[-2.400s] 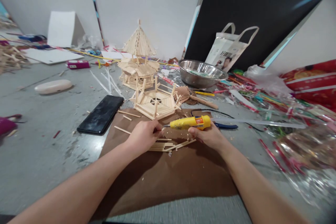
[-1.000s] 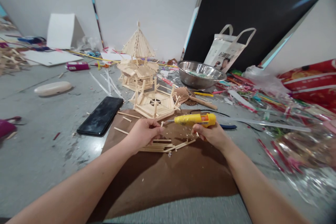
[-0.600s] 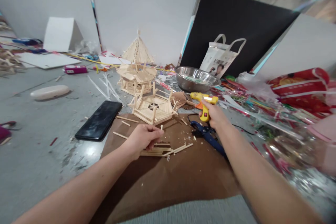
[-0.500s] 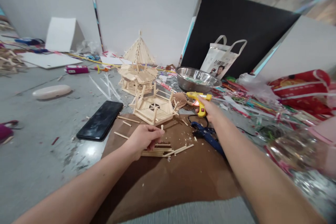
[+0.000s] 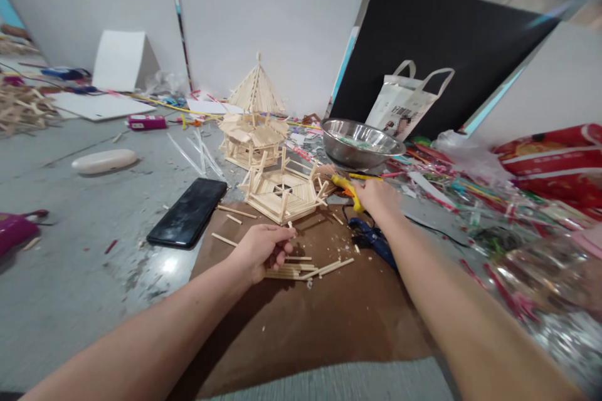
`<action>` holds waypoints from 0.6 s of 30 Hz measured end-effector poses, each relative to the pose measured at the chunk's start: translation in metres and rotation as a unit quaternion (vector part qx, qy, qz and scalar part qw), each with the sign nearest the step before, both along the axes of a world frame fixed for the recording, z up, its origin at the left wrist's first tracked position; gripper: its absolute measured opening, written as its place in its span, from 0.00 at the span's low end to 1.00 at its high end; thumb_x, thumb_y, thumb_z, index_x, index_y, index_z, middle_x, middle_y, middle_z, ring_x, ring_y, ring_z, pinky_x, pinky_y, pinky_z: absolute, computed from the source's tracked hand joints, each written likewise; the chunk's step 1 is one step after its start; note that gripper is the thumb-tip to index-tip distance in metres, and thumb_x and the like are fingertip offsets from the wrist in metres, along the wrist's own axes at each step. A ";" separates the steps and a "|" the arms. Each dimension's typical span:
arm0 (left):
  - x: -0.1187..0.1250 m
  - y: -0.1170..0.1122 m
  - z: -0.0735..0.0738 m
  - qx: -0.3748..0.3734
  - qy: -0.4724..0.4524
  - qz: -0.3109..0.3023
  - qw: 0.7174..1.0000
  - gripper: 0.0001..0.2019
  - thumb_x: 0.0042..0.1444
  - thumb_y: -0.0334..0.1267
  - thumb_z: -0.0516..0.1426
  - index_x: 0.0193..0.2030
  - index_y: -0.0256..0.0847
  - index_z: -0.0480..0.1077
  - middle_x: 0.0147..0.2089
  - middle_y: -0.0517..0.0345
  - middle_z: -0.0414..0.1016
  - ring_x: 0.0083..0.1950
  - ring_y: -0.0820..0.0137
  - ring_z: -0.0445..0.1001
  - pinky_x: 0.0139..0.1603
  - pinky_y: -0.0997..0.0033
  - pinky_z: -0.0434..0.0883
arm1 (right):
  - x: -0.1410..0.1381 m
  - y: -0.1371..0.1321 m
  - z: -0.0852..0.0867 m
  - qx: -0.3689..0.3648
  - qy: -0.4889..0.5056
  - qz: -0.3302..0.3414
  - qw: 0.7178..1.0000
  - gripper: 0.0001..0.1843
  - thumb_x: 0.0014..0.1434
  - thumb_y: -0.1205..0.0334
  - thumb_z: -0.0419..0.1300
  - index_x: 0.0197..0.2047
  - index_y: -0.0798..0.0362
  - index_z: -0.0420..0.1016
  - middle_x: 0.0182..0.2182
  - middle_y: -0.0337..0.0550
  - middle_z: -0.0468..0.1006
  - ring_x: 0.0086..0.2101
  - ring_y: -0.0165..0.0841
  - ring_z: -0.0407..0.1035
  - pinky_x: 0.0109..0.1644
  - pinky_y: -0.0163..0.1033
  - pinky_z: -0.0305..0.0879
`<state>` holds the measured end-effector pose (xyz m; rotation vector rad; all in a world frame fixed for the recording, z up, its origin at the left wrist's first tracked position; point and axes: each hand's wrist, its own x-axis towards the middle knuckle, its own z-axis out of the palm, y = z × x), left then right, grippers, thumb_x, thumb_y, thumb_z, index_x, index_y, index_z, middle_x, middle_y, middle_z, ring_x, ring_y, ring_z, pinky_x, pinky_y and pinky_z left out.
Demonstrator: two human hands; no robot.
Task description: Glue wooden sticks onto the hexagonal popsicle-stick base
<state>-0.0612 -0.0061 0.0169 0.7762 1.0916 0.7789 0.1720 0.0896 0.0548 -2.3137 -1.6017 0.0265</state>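
Left hand: here it is, thumb and fingertips of the left hand [image 5: 266, 250] pinching a short stick [image 5: 290, 225], one end poking up, perhaps so that end is free of the fingers.
Right hand: out to the far side, the right hand [image 5: 379, 197] is wrapped around a yellow glue gun [image 5: 344, 187], nozzle angled away from the left hand, probably keeping heat off the skin; the grip is blurred.
Hexagonal frame: it sits just beyond the left hand, this hexagonal frame [image 5: 301, 200] with its uprights, close in, likely for easy reach.
Loose sticks: a bunch of loose sticks [image 5: 286, 270] lies just below the left hand, handy for picking, it seems.
Pliers: blue-handled pliers [image 5: 376, 243] rest under the right forearm.
Tower: behind the frame stands a roofed stick tower [image 5: 256, 91], maybe set back for safety.
Surface: a brown sheet [image 5: 301, 326], crumb-strewn, presumably shields the grey surface [image 5: 117, 282]; a phone [image 5: 188, 213] lies at its left edge.
Room: pale panels [image 5: 268, 6] behind, a black board [image 5: 446, 31] leaning right, a steel basin [image 5: 350, 156] and colourful scraps [image 5: 451, 191] before it.
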 end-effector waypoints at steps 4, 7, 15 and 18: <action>0.000 0.003 -0.002 -0.009 -0.024 0.023 0.999 0.07 0.43 0.37 0.54 0.27 0.34 0.64 0.15 0.66 0.64 0.09 0.83 0.54 0.07 0.82 0.51 | -0.034 -0.050 0.000 0.195 -0.080 0.139 0.968 0.15 0.51 0.54 0.48 0.31 0.53 0.70 0.30 0.47 0.74 0.33 0.36 0.66 0.35 0.38 0.57; 0.000 0.005 -0.004 -0.011 -0.034 0.031 0.999 0.06 0.43 0.36 0.54 0.26 0.34 0.64 0.15 0.66 0.64 0.09 0.82 0.54 0.07 0.81 0.50 | -0.067 -0.085 -0.012 0.164 0.016 0.304 0.938 0.12 0.51 0.55 0.49 0.29 0.51 0.70 0.25 0.40 0.74 0.28 0.29 0.66 0.31 0.32 0.57; 0.002 0.008 0.000 -0.033 -0.028 0.047 0.998 0.07 0.46 0.35 0.51 0.21 0.34 0.63 0.14 0.66 0.63 0.08 0.83 0.54 0.07 0.81 0.49 | -0.100 -0.094 -0.033 0.035 0.117 0.317 0.941 0.14 0.49 0.51 0.51 0.31 0.49 0.72 0.27 0.39 0.75 0.27 0.30 0.68 0.28 0.32 0.58; 0.002 0.010 0.001 -0.040 -0.029 0.051 0.997 0.08 0.47 0.34 0.50 0.21 0.34 0.62 0.13 0.66 0.63 0.08 0.83 0.54 0.07 0.82 0.49 | -0.102 -0.093 -0.032 0.041 0.096 0.314 0.944 0.14 0.50 0.52 0.51 0.32 0.49 0.73 0.27 0.40 0.76 0.28 0.31 0.68 0.29 0.32 0.58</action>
